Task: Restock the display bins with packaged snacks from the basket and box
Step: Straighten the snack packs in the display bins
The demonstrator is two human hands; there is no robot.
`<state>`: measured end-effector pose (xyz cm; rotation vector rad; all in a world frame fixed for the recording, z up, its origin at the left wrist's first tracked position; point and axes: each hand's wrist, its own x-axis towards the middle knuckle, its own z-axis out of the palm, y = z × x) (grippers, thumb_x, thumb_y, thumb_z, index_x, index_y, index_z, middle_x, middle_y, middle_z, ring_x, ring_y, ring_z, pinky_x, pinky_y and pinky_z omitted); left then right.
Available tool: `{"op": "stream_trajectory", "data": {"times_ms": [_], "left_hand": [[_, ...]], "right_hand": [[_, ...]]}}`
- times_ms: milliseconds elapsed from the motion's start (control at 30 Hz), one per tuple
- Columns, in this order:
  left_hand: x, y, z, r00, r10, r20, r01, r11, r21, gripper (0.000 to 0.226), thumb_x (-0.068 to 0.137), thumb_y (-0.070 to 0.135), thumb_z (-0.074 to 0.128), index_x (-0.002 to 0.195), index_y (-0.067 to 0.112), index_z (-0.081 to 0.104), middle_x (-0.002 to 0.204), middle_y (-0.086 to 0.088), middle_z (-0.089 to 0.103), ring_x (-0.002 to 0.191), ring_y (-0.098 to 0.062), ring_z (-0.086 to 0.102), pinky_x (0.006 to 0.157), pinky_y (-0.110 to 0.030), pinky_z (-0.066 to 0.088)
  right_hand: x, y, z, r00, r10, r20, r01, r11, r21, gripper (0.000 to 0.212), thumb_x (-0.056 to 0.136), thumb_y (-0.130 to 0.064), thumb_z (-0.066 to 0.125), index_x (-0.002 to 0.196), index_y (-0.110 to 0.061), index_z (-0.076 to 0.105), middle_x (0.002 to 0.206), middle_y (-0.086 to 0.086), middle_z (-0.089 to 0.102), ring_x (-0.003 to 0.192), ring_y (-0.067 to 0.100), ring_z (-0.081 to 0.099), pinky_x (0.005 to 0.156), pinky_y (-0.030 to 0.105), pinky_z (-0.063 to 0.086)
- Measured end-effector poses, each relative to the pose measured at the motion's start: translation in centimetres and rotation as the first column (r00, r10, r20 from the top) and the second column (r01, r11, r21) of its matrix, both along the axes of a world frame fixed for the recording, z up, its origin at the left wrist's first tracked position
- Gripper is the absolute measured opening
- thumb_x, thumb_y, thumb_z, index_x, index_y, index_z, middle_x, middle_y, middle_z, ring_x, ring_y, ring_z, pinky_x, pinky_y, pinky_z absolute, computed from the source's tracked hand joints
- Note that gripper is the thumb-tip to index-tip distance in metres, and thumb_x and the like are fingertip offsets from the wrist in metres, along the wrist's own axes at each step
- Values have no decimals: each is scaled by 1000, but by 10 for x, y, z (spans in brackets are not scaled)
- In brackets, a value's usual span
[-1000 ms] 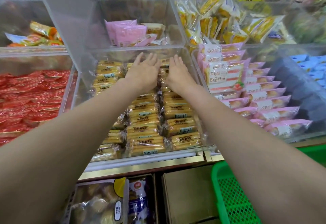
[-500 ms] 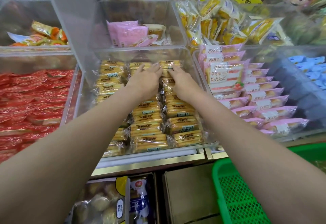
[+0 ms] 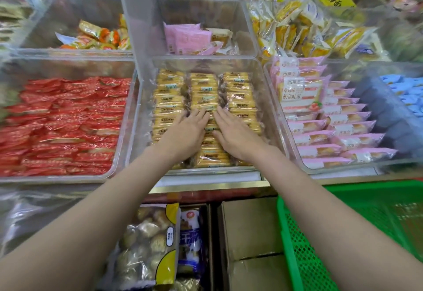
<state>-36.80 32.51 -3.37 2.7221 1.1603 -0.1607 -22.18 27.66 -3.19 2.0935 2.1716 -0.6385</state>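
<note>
A clear plastic bin (image 3: 270,98) in the middle of the shelf holds three rows of yellow wrapped snack packs (image 3: 203,91). My left hand (image 3: 187,134) lies flat, palm down, on the near half of the left and middle rows. Beside it my right hand (image 3: 233,134) rests flat on the middle and right rows. The fingers of both hands are spread and hold nothing. A green plastic basket (image 3: 290,240) stands at the lower right, below the shelf. A cardboard box (image 3: 249,226) sits left of it with its flaps shut.
Red packs (image 3: 66,126) fill the bin to the left. Pink packs (image 3: 332,126) fill the bin to the right. Behind are bins with pink packs (image 3: 187,39) and yellow packs (image 3: 297,27). A large snack bag (image 3: 148,245) lies below the shelf edge.
Both hands have slid from the far end of the yellow rows back toward me, to the near half of the bin. The view has tilted down a little.
</note>
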Motion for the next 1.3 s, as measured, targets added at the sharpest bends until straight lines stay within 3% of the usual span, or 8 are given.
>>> {"op": "stream_trajectory", "data": {"times_ms": [100, 233, 333, 467, 667, 867, 1100, 1300], "left_hand": [[4, -2, -2, 997, -7, -77, 9, 999, 32, 52, 101, 17, 22, 149, 10, 4, 157, -9, 5, 145, -20, 5, 116, -37, 1], [8, -1, 10, 994, -10, -110, 18, 997, 70, 50, 101, 22, 23, 149, 9, 12, 156, -9, 15, 143, -20, 17, 116, -39, 1], [17, 8, 15, 999, 31, -42, -27, 995, 94, 51, 102, 26, 20, 149, 7, 11, 156, -7, 14, 145, -18, 12, 116, -39, 0], [38, 20, 8, 991, 35, -127, -36, 999, -6, 53, 102, 28, 14, 149, 9, -1, 158, -6, -2, 145, -19, -3, 117, -41, -2], [44, 24, -2, 992, 19, -123, -26, 998, -53, 54, 102, 30, 14, 150, 13, -1, 158, -2, -4, 145, -17, -4, 118, -41, -2], [46, 29, 5, 990, -5, -143, -11, 994, -106, 53, 101, 33, 13, 150, 16, -1, 158, 0, -4, 145, -16, -6, 116, -41, -4], [8, 56, 16, 983, 81, -162, -76, 996, 35, 57, 101, 35, 12, 148, 7, -5, 157, -10, -6, 145, -20, -4, 115, -38, -6], [8, 58, 6, 967, 44, -250, -20, 995, 99, 55, 101, 35, 12, 148, 5, 13, 156, -9, 15, 145, -20, 10, 116, -40, -5]], "right_hand": [[1, -2, -1, 999, 16, -39, -16, 1000, -9, 57, 103, -34, 21, 150, -12, -2, 158, 3, -8, 146, 15, -5, 116, 28, -3], [12, 2, 13, 947, -118, -297, 146, 987, 72, 56, 103, -24, 29, 151, -12, 1, 159, 4, 0, 146, 15, 3, 116, 28, 3], [21, 18, 14, 978, -129, -165, 148, 983, 107, 55, 103, -23, 24, 150, -11, -1, 159, 4, -5, 146, 14, -4, 116, 31, -3], [16, 23, -3, 994, -111, -9, 112, 993, 43, 54, 103, -28, 16, 151, -11, -4, 158, 1, -12, 145, 10, -11, 116, 31, -5], [23, 23, -4, 972, -216, -96, 221, 974, 46, 57, 101, -24, 21, 151, -13, -4, 159, 2, -8, 146, 17, -8, 116, 33, -4], [25, 36, 0, 969, -235, 76, 239, 970, -42, 56, 101, -31, 15, 151, -16, -5, 158, 1, -15, 144, 22, -16, 116, 39, -9], [-6, 55, 4, 997, -68, 34, 66, 997, 42, 56, 103, -30, 16, 150, -9, -5, 158, 6, -12, 145, 16, -12, 116, 37, -7], [-5, 52, -10, 998, -55, 20, 54, 998, 46, 53, 103, -27, 14, 151, -10, 1, 159, 4, -6, 146, 14, -7, 116, 33, -6]]}}
